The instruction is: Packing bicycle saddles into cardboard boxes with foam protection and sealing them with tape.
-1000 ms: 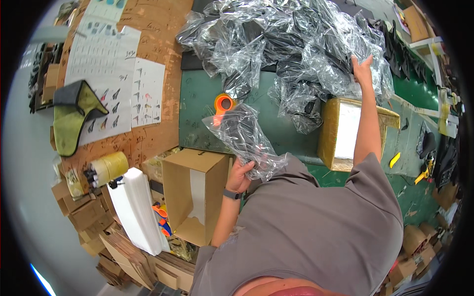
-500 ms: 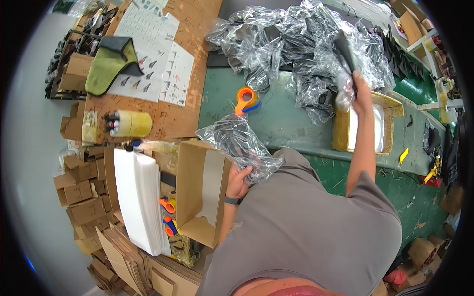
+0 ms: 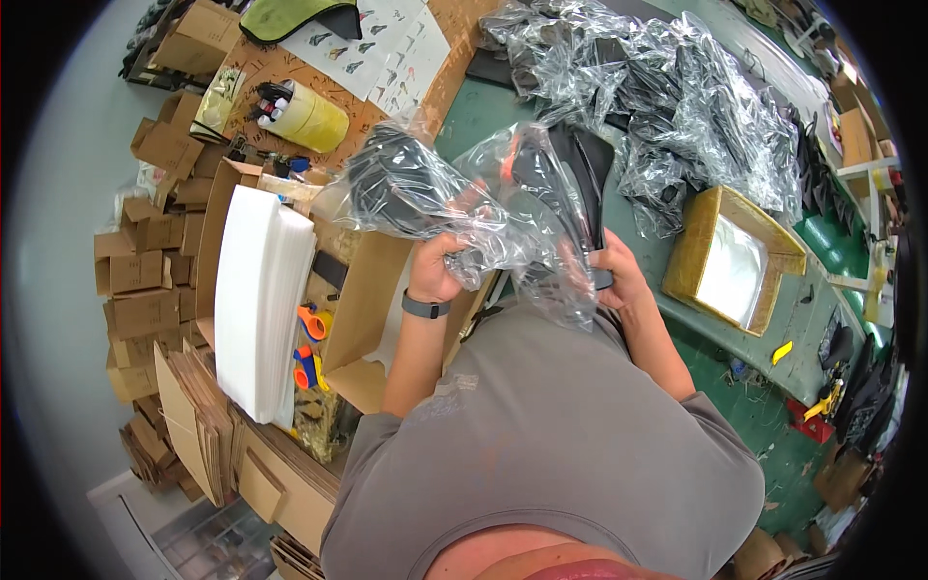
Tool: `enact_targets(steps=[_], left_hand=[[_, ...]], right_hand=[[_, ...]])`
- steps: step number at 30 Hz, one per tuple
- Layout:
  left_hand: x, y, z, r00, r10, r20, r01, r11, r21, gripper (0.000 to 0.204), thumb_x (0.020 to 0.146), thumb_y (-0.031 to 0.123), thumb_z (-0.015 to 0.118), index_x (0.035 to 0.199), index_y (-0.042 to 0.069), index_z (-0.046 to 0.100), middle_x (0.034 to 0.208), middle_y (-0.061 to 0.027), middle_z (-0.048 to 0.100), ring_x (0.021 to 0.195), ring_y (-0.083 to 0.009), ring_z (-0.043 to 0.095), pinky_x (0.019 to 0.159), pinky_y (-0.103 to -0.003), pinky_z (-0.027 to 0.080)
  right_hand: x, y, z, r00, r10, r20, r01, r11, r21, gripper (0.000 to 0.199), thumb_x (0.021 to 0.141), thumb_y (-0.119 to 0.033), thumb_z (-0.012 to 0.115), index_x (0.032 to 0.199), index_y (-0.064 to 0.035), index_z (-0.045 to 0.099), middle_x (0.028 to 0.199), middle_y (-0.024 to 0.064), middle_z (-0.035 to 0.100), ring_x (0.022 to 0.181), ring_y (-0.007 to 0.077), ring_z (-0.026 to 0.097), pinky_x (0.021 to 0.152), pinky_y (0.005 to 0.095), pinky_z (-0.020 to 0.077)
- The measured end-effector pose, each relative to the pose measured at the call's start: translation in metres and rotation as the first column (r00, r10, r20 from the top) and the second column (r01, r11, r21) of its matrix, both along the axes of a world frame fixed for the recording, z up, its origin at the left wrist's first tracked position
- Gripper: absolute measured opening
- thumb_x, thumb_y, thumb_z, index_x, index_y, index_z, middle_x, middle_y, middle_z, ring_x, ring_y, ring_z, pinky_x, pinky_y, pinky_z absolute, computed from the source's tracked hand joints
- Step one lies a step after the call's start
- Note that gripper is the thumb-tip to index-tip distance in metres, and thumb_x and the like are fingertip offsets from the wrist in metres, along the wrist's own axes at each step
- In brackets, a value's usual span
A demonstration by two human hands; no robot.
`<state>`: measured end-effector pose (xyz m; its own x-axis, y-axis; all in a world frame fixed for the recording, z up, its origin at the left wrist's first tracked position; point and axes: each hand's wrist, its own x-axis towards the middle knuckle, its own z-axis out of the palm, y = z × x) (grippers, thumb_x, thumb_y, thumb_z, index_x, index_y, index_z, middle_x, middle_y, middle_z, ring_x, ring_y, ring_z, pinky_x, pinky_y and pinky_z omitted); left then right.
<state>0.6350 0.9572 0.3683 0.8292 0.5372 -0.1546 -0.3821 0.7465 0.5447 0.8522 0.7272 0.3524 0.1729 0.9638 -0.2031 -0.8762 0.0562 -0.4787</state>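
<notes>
My left hand (image 3: 435, 271) is closed on the gathered end of a clear plastic bag with a black bicycle saddle (image 3: 394, 184) inside. In my right hand (image 3: 622, 274) is a second bagged black saddle (image 3: 583, 179), gripped near its narrow lower end. Both are held up before my chest, and their bags touch in the middle. An open cardboard carton (image 3: 362, 290) stands under my left forearm, partly covered by it. Beyond my right hand, a heap of bagged black saddles (image 3: 667, 116) lies on the green bench (image 3: 633, 227).
A yellow box with white sheets (image 3: 691, 251) is on the bench at right. To the left are a stack of white foam sheets (image 3: 256, 309), orange-and-blue tape dispensers (image 3: 311, 365), a yellow pen cup (image 3: 311, 118) and flattened cartons (image 3: 198, 425).
My right hand has come back from the heap with a bagged saddle, toward my chest. My left hand has lifted its bagged saddle up and left. The view has shifted.
</notes>
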Motion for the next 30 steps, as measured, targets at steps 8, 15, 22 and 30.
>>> enact_targets(steps=[8, 15, 22, 30], left_hand=[[0.035, 0.022, 0.03, 0.994, 0.077, -0.082, -0.045, 0.939, 0.341, 0.109, 0.079, 0.004, 0.065, 0.177, -0.001, 0.021, 0.184, -0.0205, 0.026, 0.156, -0.0328, 0.047, 0.131, -0.05, 0.041], [0.027, 0.062, -0.03, 0.982, 0.075, -0.174, -0.042, 0.981, 0.188, 0.072, 0.084, -0.005, 0.065, 0.155, -0.004, 0.056, 0.144, -0.0153, 0.069, 0.122, -0.0273, 0.07, 0.106, -0.043, 0.057], [0.066, 0.058, 0.009, 0.949, 0.205, -0.239, -0.129, 0.946, 0.299, 0.056, 0.09, -0.009, 0.062, 0.145, -0.002, 0.066, 0.136, -0.014, 0.073, 0.115, -0.0246, 0.073, 0.102, -0.04, 0.06], [0.049, 0.063, 0.03, 0.925, 0.289, -0.248, -0.213, 0.932, 0.292, 0.053, 0.095, -0.009, 0.065, 0.148, -0.003, 0.064, 0.138, -0.0144, 0.073, 0.125, -0.0282, 0.071, 0.111, -0.043, 0.057]], right_hand=[[0.059, 0.016, 0.014, 0.897, 0.254, 0.362, -0.274, 0.962, 0.003, 0.088, 0.092, 0.004, 0.059, 0.176, -0.006, 0.035, 0.125, 0.0155, 0.074, 0.102, 0.0197, 0.067, 0.091, 0.0341, 0.0533], [0.101, 0.028, 0.008, 0.873, 0.404, 0.273, -0.408, 0.912, -0.047, 0.075, 0.101, 0.003, 0.06, 0.172, -0.0051, 0.041, 0.125, 0.0129, 0.075, 0.11, 0.0223, 0.073, 0.091, 0.0354, 0.0594], [0.125, 0.037, 0.007, 0.783, 0.396, 0.479, -0.363, 0.917, -0.164, 0.059, 0.104, 0.0, 0.069, 0.162, -0.0016, 0.056, 0.111, 0.0068, 0.079, 0.093, 0.0151, 0.075, 0.076, 0.0307, 0.0609], [0.099, 0.042, 0.029, 0.547, 0.289, 0.785, -0.159, 0.957, -0.242, 0.054, 0.105, 0.001, 0.068, 0.158, -0.0028, 0.061, 0.101, 0.0028, 0.075, 0.077, 0.0107, 0.066, 0.066, 0.0301, 0.0569]])
